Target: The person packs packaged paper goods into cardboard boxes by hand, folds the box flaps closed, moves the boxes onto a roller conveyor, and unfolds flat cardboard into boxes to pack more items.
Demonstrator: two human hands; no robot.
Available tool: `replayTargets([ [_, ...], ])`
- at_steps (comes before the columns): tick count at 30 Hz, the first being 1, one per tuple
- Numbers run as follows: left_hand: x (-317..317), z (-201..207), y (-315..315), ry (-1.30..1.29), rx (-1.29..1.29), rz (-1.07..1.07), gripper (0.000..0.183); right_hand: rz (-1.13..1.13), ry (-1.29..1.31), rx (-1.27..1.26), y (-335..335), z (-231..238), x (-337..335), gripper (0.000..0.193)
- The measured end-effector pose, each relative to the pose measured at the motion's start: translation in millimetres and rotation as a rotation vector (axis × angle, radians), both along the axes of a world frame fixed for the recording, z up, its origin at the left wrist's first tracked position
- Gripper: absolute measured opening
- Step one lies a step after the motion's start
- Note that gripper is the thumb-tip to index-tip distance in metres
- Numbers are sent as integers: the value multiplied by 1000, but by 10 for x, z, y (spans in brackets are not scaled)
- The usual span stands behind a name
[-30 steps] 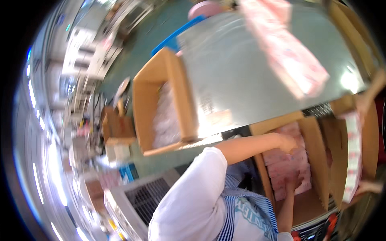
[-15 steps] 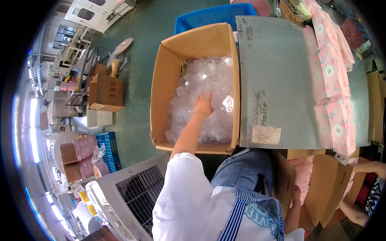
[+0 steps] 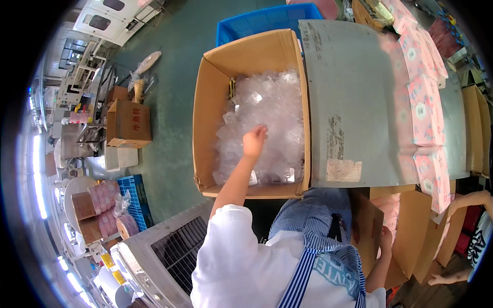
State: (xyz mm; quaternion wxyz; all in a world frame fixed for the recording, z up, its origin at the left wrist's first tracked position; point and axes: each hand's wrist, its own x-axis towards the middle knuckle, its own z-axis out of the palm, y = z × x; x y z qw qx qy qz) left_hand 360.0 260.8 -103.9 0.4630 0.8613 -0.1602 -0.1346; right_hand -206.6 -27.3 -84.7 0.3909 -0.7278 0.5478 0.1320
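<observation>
A deep cardboard box [image 3: 211,123] in front of me holds a heap of clear plastic pieces [image 3: 277,110]. Over the heap is my left hand [image 3: 254,141], its fingers bent and pressed together. Whatever they hold, if anything, blends into the clear plastic around them. At lower right, my right hand [image 3: 385,239] is beside an open carton [image 3: 405,226] with pink packs inside. Its fingers are too dark and small to make out.
A metal worktop [image 3: 359,113] adjoins the box on the right, with pink floral packs [image 3: 425,110] along its far side. Behind the box stands a blue crate [image 3: 246,25]. A grey grilled machine [image 3: 169,251] is at lower left. Another person's arm [image 3: 470,200] enters from the right.
My left hand, spread on the plastic pieces before, has shifted slightly left and its fingers have drawn together. The pieces under it have shifted. The other person's lower hand has moved away from the cartons.
</observation>
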Motion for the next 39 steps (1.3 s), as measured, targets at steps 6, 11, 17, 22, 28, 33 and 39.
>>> replayTargets([
  [6, -770, 1202, -955, 752, -682, 31, 10, -270, -482, -328, 24, 823, 677, 16],
  [11, -2262, 1574, -1844, 1087, -191, -647, 22, -456, -1118, 103, 298, 1461, 1414, 33],
  [17, -3504, 1311, -2477, 1229, -170, -893, 35, -575, -709, -371, 149, 1410, 117, 41],
  [22, -4223, 1086, -2745, 1203, -143, -889, 26, -572, -646, -467, 337, 946, -646, 46],
  [28, -4296, 933, -2791, 111, -222, -921, 16, -900, -889, 164, 172, 624, -524, 17],
  [33, -2977, 1411, -2259, -902, 222, -616, 22, -725, -162, 538, 799, -770, -1157, 14],
  [39, -1426, 1360, -1237, -1106, 1035, -159, 31, -97, 61, -198, 54, 139, -457, 16],
])
